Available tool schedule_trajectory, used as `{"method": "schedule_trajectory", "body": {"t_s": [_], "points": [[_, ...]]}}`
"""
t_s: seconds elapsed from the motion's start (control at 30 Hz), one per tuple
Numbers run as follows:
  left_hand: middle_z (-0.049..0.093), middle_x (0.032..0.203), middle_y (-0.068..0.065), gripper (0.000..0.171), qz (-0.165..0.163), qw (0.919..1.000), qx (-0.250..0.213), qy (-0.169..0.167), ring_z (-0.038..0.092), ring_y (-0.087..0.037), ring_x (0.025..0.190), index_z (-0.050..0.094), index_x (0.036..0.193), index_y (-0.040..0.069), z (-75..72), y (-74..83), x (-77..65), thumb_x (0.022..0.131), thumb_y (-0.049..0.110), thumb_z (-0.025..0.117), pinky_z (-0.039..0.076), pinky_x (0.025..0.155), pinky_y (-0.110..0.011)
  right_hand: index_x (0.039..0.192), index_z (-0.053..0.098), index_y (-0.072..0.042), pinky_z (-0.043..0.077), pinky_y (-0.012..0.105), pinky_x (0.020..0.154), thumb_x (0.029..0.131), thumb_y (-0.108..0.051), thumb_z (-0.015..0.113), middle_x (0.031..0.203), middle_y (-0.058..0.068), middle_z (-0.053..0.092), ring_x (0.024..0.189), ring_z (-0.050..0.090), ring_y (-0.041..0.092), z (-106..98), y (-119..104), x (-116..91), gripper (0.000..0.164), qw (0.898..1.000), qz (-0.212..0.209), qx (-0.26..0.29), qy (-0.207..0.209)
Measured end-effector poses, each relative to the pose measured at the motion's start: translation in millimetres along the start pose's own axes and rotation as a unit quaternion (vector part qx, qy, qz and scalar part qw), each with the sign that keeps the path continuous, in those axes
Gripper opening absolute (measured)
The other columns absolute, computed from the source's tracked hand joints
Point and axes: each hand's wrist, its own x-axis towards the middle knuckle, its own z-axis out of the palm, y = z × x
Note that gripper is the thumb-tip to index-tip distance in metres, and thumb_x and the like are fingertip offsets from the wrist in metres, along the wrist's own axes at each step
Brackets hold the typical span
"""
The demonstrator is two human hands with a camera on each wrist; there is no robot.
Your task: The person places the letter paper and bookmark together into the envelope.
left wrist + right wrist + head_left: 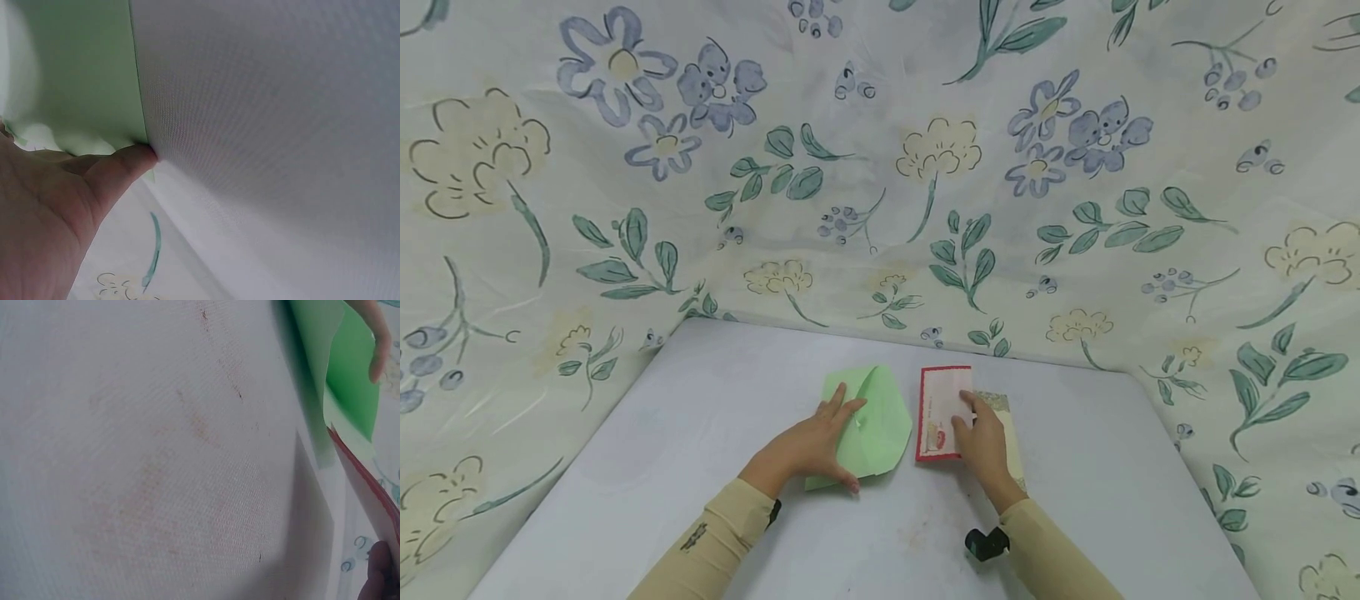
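My left hand (815,437) is spread across a light green envelope (880,433), gripping it with the fingers near its far edge and the thumb at its near edge. In the left wrist view the thumb tip meets the envelope's edge. Seen from the right wrist, the envelope (356,375) gapes open. My right hand (987,446) pinches a pale card (940,408) with a red border and a small printed picture. The card's corner reaches close to the envelope's mouth in the right wrist view; its right edge is hidden by the fingers.
Partly under my right hand is a cream card with a speckled glittery border (996,403). A white table (700,392) bears everything, with faint reddish stains (913,533) near its front. Floral cloth (880,183) hangs round the back and sides.
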Motion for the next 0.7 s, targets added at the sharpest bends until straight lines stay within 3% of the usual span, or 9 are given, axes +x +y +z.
{"method": "schedule_trajectory", "body": {"t_s": [0.7], "points": [[0.004,0.168,-0.025,0.132,-0.010,0.9999,0.003,-0.004,0.024,-0.057,0.145,0.028,0.159,0.020,-0.1,1.4,-0.1,0.053,0.058,0.097,0.041,0.105,-0.066,0.141,0.059,-0.006,0.052,0.048,0.094,0.095,-0.008,0.068,0.143,0.015,0.059,0.113,0.061,0.030,4.5,-6.0,2.5,0.047,1.000,-0.010,0.011,0.009]]}}
